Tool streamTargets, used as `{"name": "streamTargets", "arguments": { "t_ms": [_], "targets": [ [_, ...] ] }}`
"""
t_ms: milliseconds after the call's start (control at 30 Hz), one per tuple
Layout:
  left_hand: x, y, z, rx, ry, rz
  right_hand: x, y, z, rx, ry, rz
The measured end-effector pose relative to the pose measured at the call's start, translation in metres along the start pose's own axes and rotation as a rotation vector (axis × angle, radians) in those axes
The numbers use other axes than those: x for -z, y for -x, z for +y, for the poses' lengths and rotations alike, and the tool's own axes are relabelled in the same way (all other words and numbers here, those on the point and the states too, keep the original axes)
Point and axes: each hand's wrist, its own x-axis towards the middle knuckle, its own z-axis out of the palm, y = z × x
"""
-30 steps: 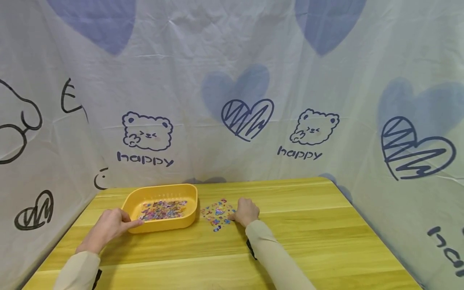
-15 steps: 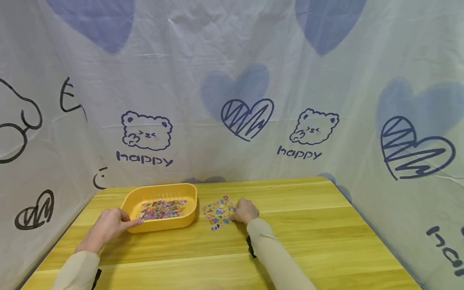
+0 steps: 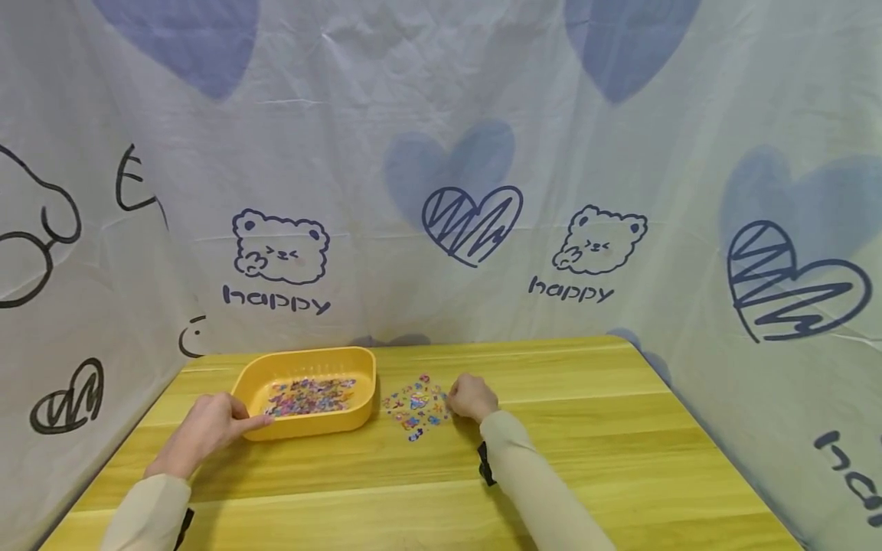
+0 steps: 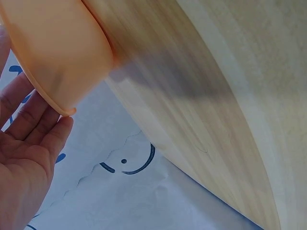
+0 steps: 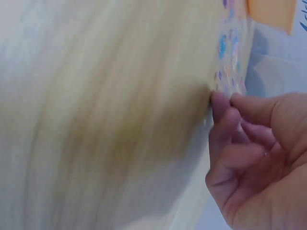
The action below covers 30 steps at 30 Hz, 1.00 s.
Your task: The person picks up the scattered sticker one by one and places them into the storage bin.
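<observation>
My left hand (image 3: 207,428) holds the yellow plastic basin (image 3: 317,428) by its near left corner, thumb along the rim. In the left wrist view several fingers (image 4: 33,115) lie under that rim. A layer of small shiny colourful pieces (image 3: 310,398) covers the basin's bottom. To the basin's right lies a clear sheet (image 3: 419,401) with scattered shiny colourful shapes, a larger one in its middle. My right hand (image 3: 473,398) is at the sheet's right edge. In the right wrist view its thumb (image 5: 254,106) and forefinger pinch that edge, the other fingers curled in.
The yellow wood-grain table (image 3: 586,444) extends around the basin and sheet. Behind and at both sides hangs a pale cloth (image 3: 372,191) with blue hearts, bears and lettering. Black bands show at both wrists, below light sleeves (image 3: 544,490).
The clear sheet turned slightly one way, then back, its shapes moving together. My right hand has shifted a little to the right, fingers drawn in. The left hand and basin have stayed in place.
</observation>
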Motion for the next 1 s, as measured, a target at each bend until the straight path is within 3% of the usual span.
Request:
{"name": "streamTargets", "arguments": {
  "t_ms": [167,467,600,767,1000],
  "targets": [
    [0.002,0.0,0.001,-0.004,-0.002,0.001,0.011,0.0,0.003,0.015,-0.083,-0.043],
    [0.002,0.0,0.0,0.003,-0.004,-0.017,0.023,-0.001,0.007,0.038,-0.089,0.036],
    [0.002,0.001,-0.001,0.005,-0.001,-0.015,0.025,-0.004,0.008,0.04,-0.187,0.051],
    [0.002,0.002,0.0,0.002,0.006,-0.008,0.027,-0.009,0.012,-0.034,-0.315,0.043],
    [0.003,0.001,-0.001,-0.011,0.003,-0.007,0.025,-0.015,0.018,-0.057,-0.423,0.157]
  ]
}}
